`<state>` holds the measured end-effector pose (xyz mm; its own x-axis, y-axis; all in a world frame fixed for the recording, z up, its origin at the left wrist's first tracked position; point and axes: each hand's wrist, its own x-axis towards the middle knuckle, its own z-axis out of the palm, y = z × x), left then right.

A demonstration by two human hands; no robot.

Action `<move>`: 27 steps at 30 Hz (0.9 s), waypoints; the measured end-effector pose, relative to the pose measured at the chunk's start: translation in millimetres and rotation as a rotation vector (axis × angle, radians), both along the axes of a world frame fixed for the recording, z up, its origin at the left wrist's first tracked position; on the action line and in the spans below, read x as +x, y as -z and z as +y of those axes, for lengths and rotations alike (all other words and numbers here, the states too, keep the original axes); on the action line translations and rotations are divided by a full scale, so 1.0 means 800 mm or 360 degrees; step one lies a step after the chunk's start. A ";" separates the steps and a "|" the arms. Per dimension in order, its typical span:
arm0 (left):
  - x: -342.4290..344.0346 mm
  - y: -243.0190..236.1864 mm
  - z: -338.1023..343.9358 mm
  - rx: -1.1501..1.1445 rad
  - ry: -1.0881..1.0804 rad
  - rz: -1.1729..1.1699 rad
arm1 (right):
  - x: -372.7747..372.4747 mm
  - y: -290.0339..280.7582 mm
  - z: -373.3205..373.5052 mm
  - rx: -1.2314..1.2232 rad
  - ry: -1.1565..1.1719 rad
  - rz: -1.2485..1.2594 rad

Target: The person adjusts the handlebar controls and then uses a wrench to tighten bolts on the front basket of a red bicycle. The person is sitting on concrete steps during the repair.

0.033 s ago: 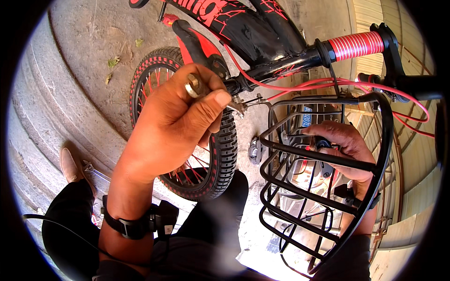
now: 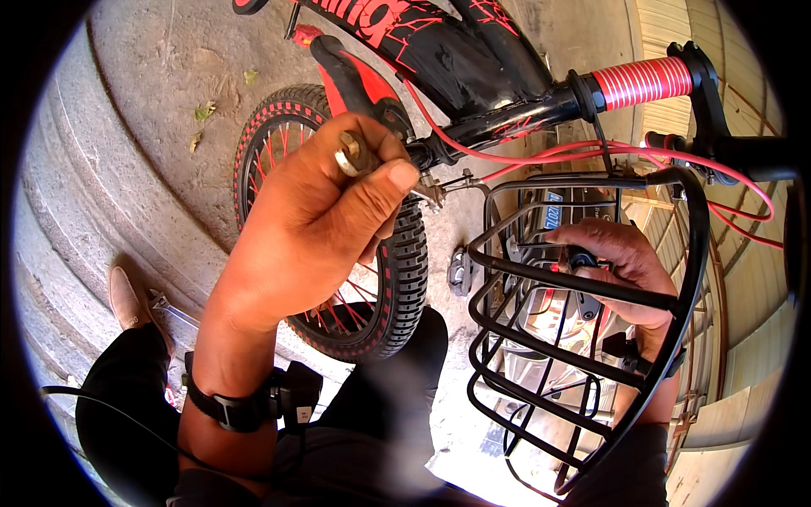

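In the middle of the view, my left hand (image 2: 304, 215) is closed round a metal wrench (image 2: 348, 159). One end shows above my thumb; the far end meets small metal brake parts (image 2: 432, 196) above the front wheel (image 2: 397, 287). My right hand (image 2: 621, 258) is behind the bars of a black wire basket (image 2: 557, 283), closed on a black part with a rounded end (image 2: 585, 302). The bars partly cover its fingers, and I cannot tell what kind of part it is.
The black bicycle frame (image 2: 439, 59) lies across the top, with a red-striped head tube (image 2: 642, 83). Pink cables (image 2: 541, 157) cross above the basket. A pedal (image 2: 459, 272) shows beside the tyre. Concrete steps (image 2: 110, 169) curve at left, with a shoe (image 2: 127, 297) on them.
My left hand and the wrench have shifted very slightly. The right hand, basket and bicycle look the same.
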<state>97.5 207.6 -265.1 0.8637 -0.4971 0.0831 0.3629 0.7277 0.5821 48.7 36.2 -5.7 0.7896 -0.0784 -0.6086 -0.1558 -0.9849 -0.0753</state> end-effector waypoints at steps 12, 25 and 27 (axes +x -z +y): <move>-0.001 -0.004 -0.007 -0.0285 0.0409 0.0124 | 0.006 -0.006 0.003 0.0090 0.0092 0.0116; -0.002 0.000 -0.039 -0.0451 0.0549 0.0364 | 0.008 0.006 0.012 0.0143 0.0099 0.0067; -0.002 -0.002 -0.041 -0.0452 0.0566 0.0374 | 0.013 -0.002 0.016 0.0150 0.0143 0.0197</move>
<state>96.0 175.0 -263.3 0.6566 -0.7498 0.0814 0.7142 0.6529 0.2524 59.1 49.2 -4.4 0.7004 -0.0833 -0.7089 -0.2567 -0.9561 -0.1413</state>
